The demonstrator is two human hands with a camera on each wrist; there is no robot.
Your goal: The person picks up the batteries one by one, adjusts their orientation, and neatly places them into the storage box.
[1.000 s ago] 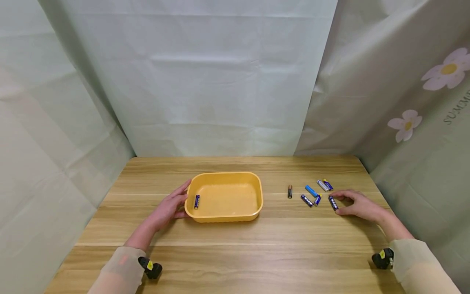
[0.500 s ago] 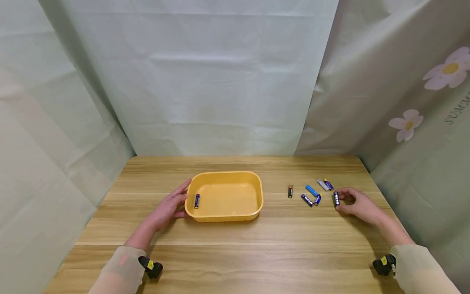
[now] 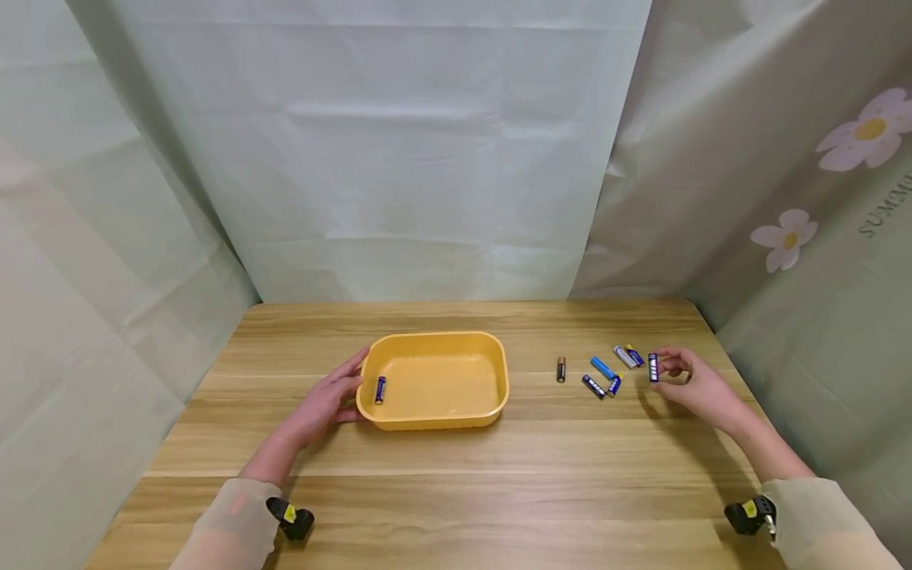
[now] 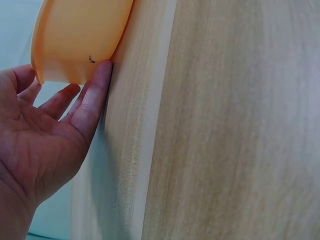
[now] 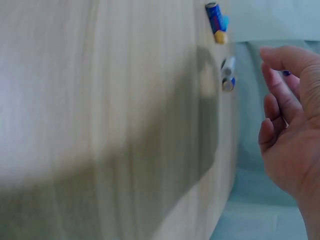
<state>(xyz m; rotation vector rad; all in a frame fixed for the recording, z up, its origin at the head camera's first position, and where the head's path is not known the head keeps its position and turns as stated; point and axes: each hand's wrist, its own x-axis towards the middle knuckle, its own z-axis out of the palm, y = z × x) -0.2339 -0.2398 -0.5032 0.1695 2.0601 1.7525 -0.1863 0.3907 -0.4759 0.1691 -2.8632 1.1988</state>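
In the head view the left hand (image 3: pixel 322 408) rests with spread fingers against the left end of a yellow tray (image 3: pixel 436 421). The left wrist view shows its fingertips touching the outer wall of the tray (image 4: pixel 75 40). Inside the tray, near its left end, lies a dark blue battery (image 3: pixel 381 390). At the right, the right hand (image 3: pixel 701 388) pinches a dark blue battery (image 3: pixel 653 368) between thumb and fingers, raised over the table. In the right wrist view the right hand (image 5: pixel 295 110) hides nearly all of that battery.
On the table left of the right hand lie a black and copper battery (image 3: pixel 561 370), a light blue one (image 3: pixel 602 367), a dark blue one (image 3: pixel 594 386), a silver one (image 3: pixel 624 356) and small blue ones with yellow ends (image 3: pixel 614 385). Pale curtains hang behind the table.
The right hand has taken hold of the dark blue battery and lifted it up off the table, slightly away from the body. The left hand and tray have stayed in place.
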